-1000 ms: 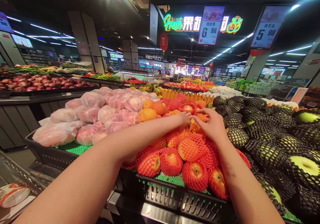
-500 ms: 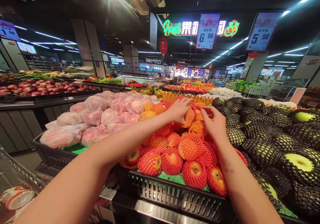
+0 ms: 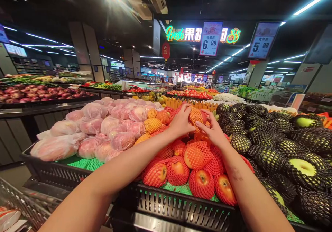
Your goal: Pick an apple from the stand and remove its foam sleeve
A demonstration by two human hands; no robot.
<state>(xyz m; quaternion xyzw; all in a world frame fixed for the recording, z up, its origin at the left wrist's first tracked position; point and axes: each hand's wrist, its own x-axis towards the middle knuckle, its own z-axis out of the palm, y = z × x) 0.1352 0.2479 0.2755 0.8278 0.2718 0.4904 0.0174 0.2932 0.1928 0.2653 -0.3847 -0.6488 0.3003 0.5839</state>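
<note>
An apple in an orange foam net (image 3: 195,116) is raised a little over the pile, between my two hands. My left hand (image 3: 182,122) curls round its left side. From the right, the thumb and fingers of my right hand (image 3: 212,130) close on it, and some red skin shows beside the net there. Below lie several more apples in red and orange nets, among them a front apple (image 3: 201,182) with its top bare. They rest on green matting in a black slotted crate (image 3: 181,202).
Bagged pinkish fruit (image 3: 121,141) fills the crate's left side. On the right are green fruits in black nets (image 3: 269,131). A wooden picket divider (image 3: 178,103) stands behind the pile. Red onions (image 3: 38,93) lie far left, and a wire cart (image 3: 23,204) is at lower left.
Both hands have closed in on the orange-netted apple and lifted it slightly. My right hand has moved left towards my left hand. The view has shifted a little.
</note>
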